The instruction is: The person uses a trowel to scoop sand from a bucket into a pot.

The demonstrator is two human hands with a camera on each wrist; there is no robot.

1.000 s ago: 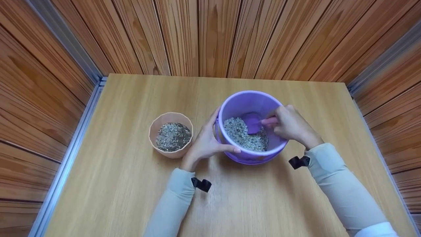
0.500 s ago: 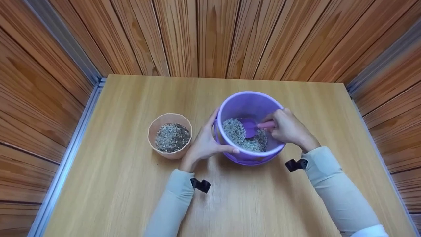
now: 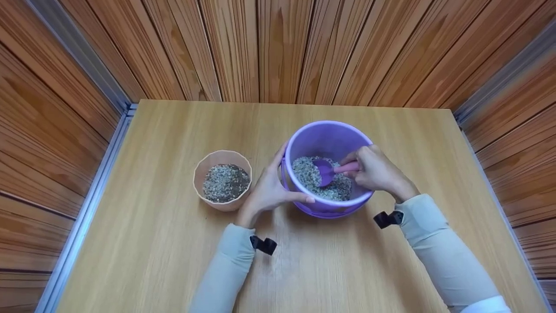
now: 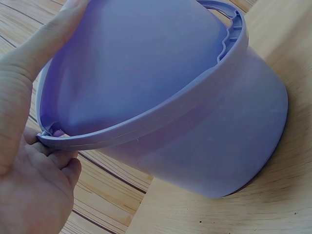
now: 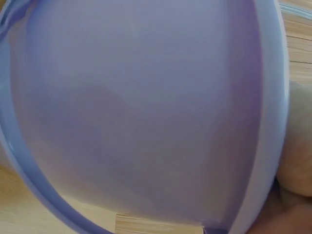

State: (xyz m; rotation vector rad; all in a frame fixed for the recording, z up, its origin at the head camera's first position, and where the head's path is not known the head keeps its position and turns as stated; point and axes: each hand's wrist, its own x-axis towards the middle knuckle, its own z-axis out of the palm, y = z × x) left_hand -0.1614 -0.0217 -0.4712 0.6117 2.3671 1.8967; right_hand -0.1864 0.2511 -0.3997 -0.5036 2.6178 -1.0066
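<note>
A purple bucket (image 3: 336,134) stands on the table, slightly tilted, with pale grey gravel (image 3: 306,174) in its bottom. My left hand (image 3: 269,189) grips its left side, thumb along the front below the rim; the left wrist view shows several fingers (image 4: 66,161) bent against the handle band (image 4: 141,124). Over the right rim reaches my right hand (image 3: 375,169), holding the pink handle of a small shovel (image 3: 326,172). The shovel's purple blade lies in the gravel, its tip buried. In the right wrist view the bucket wall (image 5: 141,107) hides the shovel.
A peach faceted pot (image 3: 202,174) sits left of the bucket, close to my left wrist, holding light gravel over darker material. Wooden plank walls (image 3: 278,52) enclose the wooden table (image 3: 165,243) at the back and sides.
My right hand has moved left and slightly down inside the bucket. The shovel blade has turned and sunk further into the gravel. My left hand keeps its hold.
</note>
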